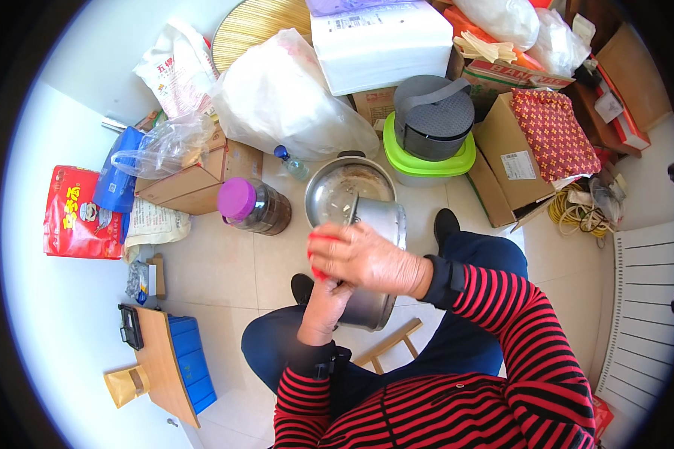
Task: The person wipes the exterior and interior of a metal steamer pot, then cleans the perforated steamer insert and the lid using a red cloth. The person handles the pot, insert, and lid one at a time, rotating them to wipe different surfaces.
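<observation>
My left hand point(326, 308) reaches up from the lower left, its fingers partly hidden under my right hand point(362, 258). Between the two hands is a red object point(321, 252), mostly covered by the fingers; its kind cannot be told. Both hands are above a metal pot point(365, 311) lying on its side between my knees. The pot's upper end rests in or over a wide metal basin point(328, 182) with dark handles and small pale bits inside. A jar with a purple lid point(253, 205) stands left of the basin.
Beyond the basin are a small bottle point(293, 164), a large white plastic bag point(292, 106) and a green-lidded container point(427, 163) with a dark lidded pot on it. A cardboard box point(511, 163) is at right. A wooden stool point(393, 342) shows between my legs.
</observation>
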Demonstrator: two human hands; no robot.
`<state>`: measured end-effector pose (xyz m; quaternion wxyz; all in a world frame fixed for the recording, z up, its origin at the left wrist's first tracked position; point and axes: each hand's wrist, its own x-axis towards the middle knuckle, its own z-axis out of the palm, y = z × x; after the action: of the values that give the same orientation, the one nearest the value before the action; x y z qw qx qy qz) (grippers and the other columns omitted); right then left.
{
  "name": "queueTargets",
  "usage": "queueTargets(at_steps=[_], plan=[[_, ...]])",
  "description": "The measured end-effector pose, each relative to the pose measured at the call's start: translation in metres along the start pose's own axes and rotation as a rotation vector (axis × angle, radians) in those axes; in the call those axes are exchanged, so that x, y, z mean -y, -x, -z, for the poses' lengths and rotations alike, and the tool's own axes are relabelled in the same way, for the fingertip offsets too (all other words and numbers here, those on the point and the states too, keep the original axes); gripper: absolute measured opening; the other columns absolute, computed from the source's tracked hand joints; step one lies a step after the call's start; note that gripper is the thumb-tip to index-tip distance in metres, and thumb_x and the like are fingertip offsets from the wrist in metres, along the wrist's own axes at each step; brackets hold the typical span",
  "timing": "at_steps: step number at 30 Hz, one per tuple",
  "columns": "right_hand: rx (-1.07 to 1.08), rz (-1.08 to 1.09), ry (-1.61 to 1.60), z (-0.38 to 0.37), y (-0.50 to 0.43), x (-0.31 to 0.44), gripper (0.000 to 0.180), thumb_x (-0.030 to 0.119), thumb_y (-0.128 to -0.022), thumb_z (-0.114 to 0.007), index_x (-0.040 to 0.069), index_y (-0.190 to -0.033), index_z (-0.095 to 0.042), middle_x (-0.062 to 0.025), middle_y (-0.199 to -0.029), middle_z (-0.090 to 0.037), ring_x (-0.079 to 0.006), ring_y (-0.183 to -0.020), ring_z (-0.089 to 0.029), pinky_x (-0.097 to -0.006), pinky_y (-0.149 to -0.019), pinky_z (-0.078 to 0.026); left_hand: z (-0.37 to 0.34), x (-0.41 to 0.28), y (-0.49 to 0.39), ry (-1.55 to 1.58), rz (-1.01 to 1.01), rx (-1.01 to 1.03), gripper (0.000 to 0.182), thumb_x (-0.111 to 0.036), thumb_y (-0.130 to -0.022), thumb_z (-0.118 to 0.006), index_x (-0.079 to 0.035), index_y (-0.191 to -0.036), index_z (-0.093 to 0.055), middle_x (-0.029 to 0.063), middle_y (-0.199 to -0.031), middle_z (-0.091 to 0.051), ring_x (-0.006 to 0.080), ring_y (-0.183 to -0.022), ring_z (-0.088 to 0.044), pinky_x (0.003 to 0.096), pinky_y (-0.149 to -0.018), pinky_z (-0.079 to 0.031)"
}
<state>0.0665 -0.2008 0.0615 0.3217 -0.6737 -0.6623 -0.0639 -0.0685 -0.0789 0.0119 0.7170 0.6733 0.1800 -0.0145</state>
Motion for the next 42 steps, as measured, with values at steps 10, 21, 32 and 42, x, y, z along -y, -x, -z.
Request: queueTargets(at_steps=[10,21,32,42], plan=[[-0.163,-0.106,-0.031,-0.001,0.0,-0.018,0.041,0.01,-0.078,-0.07,0.005,-0.119,-0.066,-0.0129,-0.13,-0.063,-0.0364,-0.121,-0.059,-0.0461,-0.097,-0.051,0.0,0.015,-0.004,0.05,0.035,0.044,0.041,-0.005,-0.096,-0.065,0.001,-0.135,-0.055,0.0069,-0.123,-0.065,0.0174,-0.117,-0.058,0.0316,-0.104,-0.044],[-0.024,-0.254,0.005,-0.001,0.005,-0.046,0.032,0.007,-0.078,-0.068,0.007,-0.11,-0.068,-0.0116,-0.126,-0.064,-0.0361,-0.122,-0.058,-0.0454,-0.096,-0.051,-0.002,0.01,-0.006,0.145,0.003,0.133,0.035,-0.005,-0.097,-0.066,0.001,-0.13,-0.058,0.002,-0.117,-0.063,0.0121,-0.11,-0.055,0.0283,-0.101,-0.042],[0.012,-0.011,-0.056,-0.009,0.0,0.003,0.045,0.015,-0.08,-0.069,0.004,-0.123,-0.066,-0.0123,-0.132,-0.062,-0.0308,-0.132,-0.054,-0.0425,-0.096,-0.05,-0.002,0.018,-0.001,0.031,0.011,-0.071,0.047,-0.007,-0.096,-0.066,0.0,-0.141,-0.054,0.0056,-0.13,-0.064,0.0183,-0.127,-0.055,0.0314,-0.108,-0.042],[-0.109,-0.393,0.018,0.005,0.001,-0.046,0.044,-0.001,-0.077,-0.066,0.001,-0.121,-0.063,-0.0184,-0.132,-0.061,-0.0393,-0.123,-0.058,-0.0454,-0.102,-0.049,-0.004,0.002,-0.004,0.192,0.049,0.092,0.035,-0.004,-0.097,-0.065,0.0,-0.131,-0.057,0.003,-0.116,-0.066,0.0119,-0.107,-0.059,0.0282,-0.099,-0.045]])
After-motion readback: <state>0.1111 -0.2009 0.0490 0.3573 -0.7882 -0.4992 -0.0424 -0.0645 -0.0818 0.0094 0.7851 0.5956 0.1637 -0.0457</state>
